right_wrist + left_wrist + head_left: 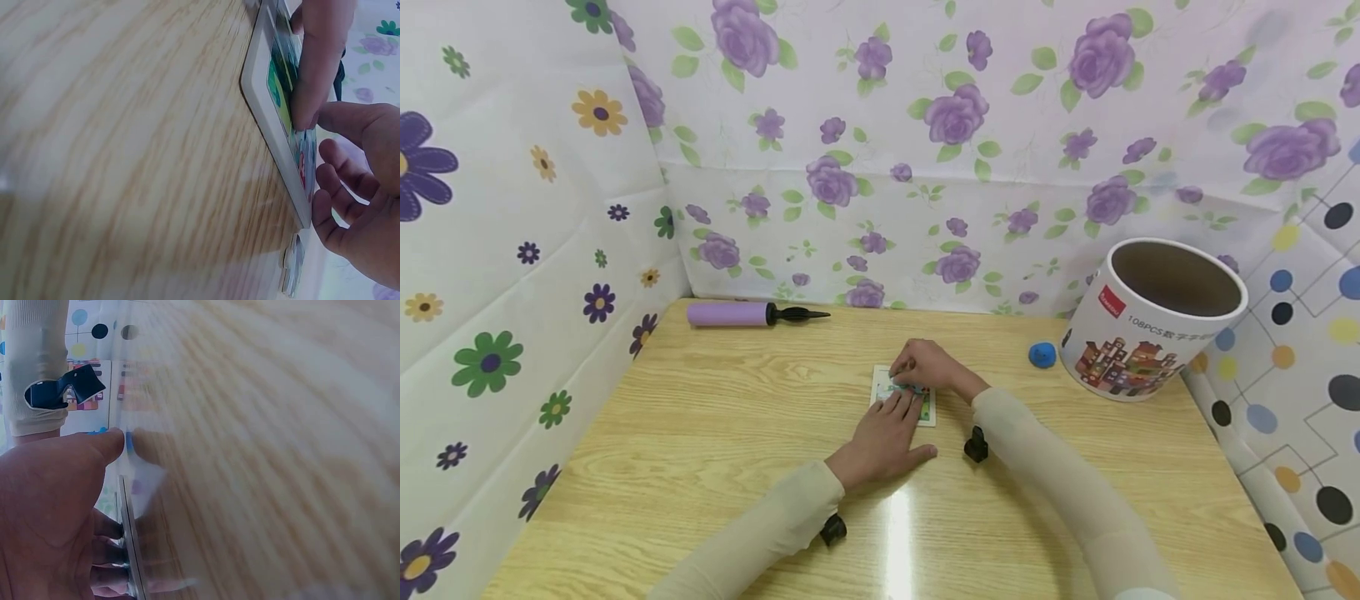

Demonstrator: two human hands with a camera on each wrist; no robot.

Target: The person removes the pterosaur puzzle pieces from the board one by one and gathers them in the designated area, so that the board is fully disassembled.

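A small flat picture board (928, 419) with a pale rim and a colourful green and blue picture lies on the table. My left hand (880, 437) rests flat with straight fingers over its near part, the thumb spread to the right on the table. Bent over the far part of the board is my right hand (931, 365). In the right wrist view, a left finger (322, 62) presses on the picture, and the right hand (375, 231) has a fingertip against it, its other fingers loosely bent near the rim. Whether it pinches anything is hidden.
A thin flat piece (292, 269) lies beside the board's corner. A purple hand pump (730, 314) lies at the back left. A blue lump (1042, 355) sits beside a large white printed tub (1138, 333) at the right. Patterned cloth (880, 167) walls the wooden table.
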